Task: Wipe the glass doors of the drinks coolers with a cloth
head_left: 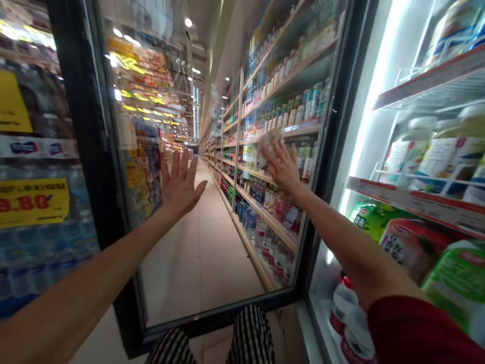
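Note:
My left hand (182, 184) is open, fingers spread and palm toward the glass door (197, 283); it seems to rest on the pane. Higher and to the right, my right hand (282, 166) holds a crumpled whitish cloth (267, 145) against the same glass. Part of the cloth is hidden behind my fingers. The door stands swung open, its black frame (81, 126) running down the left side. Through the pane show an aisle and long shelves of bottles, some of which may be reflections.
At right, the lit fridge holds bottles (435, 151) on wire shelves (435, 197), with green and red packs (413, 242) lower down. Shelves with water bottles (41, 253) and yellow price signs (34, 202) stand at left. My knees in striped trousers (252, 333) are below the door.

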`<action>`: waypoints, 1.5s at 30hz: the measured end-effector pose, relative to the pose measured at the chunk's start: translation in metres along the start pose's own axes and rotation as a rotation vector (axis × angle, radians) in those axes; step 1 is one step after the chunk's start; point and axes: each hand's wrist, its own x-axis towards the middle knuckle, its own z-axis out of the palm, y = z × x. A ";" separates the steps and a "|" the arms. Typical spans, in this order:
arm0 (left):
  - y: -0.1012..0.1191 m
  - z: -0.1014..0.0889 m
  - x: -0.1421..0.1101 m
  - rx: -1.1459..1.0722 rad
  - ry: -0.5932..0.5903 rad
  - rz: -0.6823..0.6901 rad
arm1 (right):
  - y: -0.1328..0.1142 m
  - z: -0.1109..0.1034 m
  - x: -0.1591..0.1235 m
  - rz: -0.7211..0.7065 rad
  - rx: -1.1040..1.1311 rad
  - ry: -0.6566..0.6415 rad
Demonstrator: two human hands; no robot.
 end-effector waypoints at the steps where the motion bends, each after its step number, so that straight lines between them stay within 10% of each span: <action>1: 0.004 0.001 -0.004 -0.006 -0.003 -0.007 | 0.007 0.000 -0.001 0.168 -0.010 0.064; 4: 0.019 0.009 -0.015 -0.020 -0.057 0.059 | 0.004 0.008 -0.013 0.440 0.001 0.178; 10: 0.040 0.027 -0.034 -0.016 -0.084 0.123 | -0.037 0.032 -0.071 -0.178 0.081 -0.092; 15: 0.045 0.030 -0.034 0.014 -0.063 0.105 | -0.021 0.037 -0.074 0.576 0.047 0.252; 21: 0.046 0.029 -0.038 0.054 -0.051 0.106 | -0.048 0.042 -0.093 -0.105 0.096 0.032; 25: 0.046 0.030 -0.042 0.065 -0.049 0.118 | -0.030 0.040 -0.085 0.549 0.081 0.279; 27: 0.048 0.031 -0.043 0.076 -0.039 0.098 | -0.036 0.041 -0.085 0.637 0.101 0.310; 32: 0.048 0.032 -0.049 0.088 -0.030 0.102 | -0.067 0.045 -0.111 -0.168 0.154 0.014; 38: 0.052 0.031 -0.061 0.101 -0.055 0.101 | -0.047 0.051 -0.114 0.685 0.102 0.324; 43: 0.050 0.029 -0.066 0.111 -0.064 0.105 | -0.091 0.057 -0.124 0.017 0.165 0.041; 45: 0.048 0.028 -0.071 0.118 -0.083 0.130 | -0.088 0.054 -0.122 0.093 0.153 0.076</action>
